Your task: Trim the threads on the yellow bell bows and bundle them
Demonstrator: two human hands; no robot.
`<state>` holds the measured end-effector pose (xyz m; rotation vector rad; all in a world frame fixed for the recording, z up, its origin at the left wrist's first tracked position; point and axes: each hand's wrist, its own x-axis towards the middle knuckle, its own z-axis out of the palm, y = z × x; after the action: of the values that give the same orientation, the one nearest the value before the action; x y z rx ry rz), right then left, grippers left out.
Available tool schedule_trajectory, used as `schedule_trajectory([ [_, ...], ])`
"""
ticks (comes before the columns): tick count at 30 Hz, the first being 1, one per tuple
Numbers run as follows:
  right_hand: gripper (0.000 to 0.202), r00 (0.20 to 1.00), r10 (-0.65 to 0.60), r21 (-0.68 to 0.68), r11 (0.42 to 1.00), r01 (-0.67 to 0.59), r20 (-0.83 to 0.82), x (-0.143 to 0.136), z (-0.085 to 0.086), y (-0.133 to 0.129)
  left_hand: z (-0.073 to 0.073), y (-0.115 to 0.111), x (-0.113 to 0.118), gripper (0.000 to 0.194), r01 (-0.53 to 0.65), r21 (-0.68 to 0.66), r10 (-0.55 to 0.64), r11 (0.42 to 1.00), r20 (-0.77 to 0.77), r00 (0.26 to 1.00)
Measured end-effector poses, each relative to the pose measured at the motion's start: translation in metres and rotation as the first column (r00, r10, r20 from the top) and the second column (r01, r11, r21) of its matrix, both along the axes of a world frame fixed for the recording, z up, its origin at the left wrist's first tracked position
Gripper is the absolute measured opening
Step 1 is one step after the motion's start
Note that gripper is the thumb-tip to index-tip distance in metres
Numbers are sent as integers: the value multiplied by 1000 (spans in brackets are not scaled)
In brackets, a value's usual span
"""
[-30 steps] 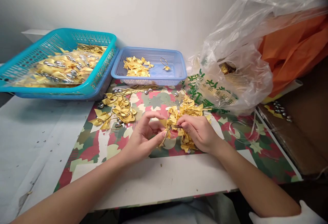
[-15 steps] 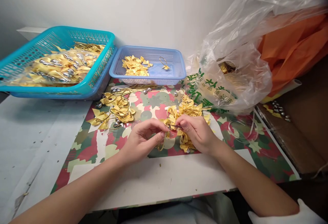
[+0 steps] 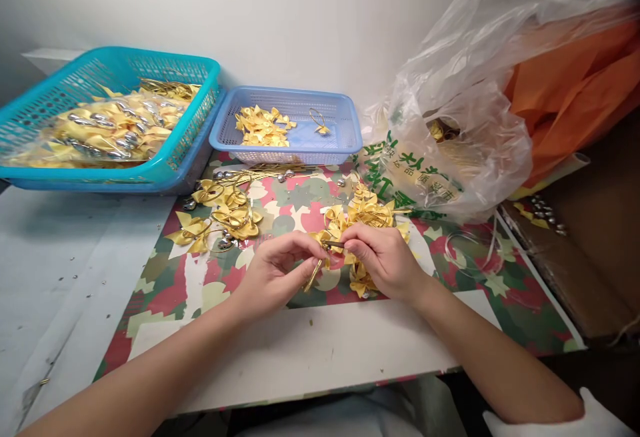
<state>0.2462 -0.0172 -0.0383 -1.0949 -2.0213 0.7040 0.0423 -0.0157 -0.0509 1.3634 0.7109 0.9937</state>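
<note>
Left hand (image 3: 275, 277) has its index finger lower, nearer the thumb, than in the earliest frame; the thin dark tool (image 3: 334, 244) now points in further left. Nearest: pale strip (image 3: 300, 350) along the front of the patterned desk (image 3: 173, 283), forearms above it. Left hand pinches a gold cord piece (image 3: 313, 275), its loop hanging below the fingertips, probably held out there to leave room for the tool. Right hand (image 3: 383, 257) grips the tool in thumb and fingers, short end out, likely for fine control; contact at the tip can't be told. So the piece is in the left fingertips, between both hands. Beyond: flower pile (image 3: 367, 210) behind the right hand, flower cluster (image 3: 237, 217) past the left, both apparently kept within reach. Farther back: blue basket (image 3: 295, 157) with loose flowers, teal basket (image 3: 90, 175) with bagged ones, plastic bag (image 3: 465, 163) at right.
</note>
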Motion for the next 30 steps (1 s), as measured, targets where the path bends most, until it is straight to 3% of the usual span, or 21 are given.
schedule_trajectory([
  [15, 32, 998, -66, -7, 998, 66, -7, 0, 0, 2, 3, 2, 1, 4, -2, -84, 7, 996, 62, 998],
  [20, 35, 975, -189, -86, 980, 180, -112, 9, 3, 5, 6, 3, 6, 9, -24, -135, 38, 991, 101, 994],
  [24, 26, 955, -281, -92, 958, 272, -98, 11, 7, 6, 13, 3, 4, 7, -123, -92, 120, 988, -36, 992],
  [26, 18, 944, -328, -52, 944, 327, -18, 10, 7, 8, 22, 5, -3, 6, -231, 8, 228, 973, -198, 953],
  [28, 17, 928, -361, 8, 932, 362, 89, 9, 6, 9, 34, 7, -16, 5, -279, 206, 341, 938, -393, 854],
  [30, 18, 908, -372, 52, 928, 369, 192, 6, 4, 11, 45, 12, -32, 6, -208, 491, 497, 846, -585, 641],
])
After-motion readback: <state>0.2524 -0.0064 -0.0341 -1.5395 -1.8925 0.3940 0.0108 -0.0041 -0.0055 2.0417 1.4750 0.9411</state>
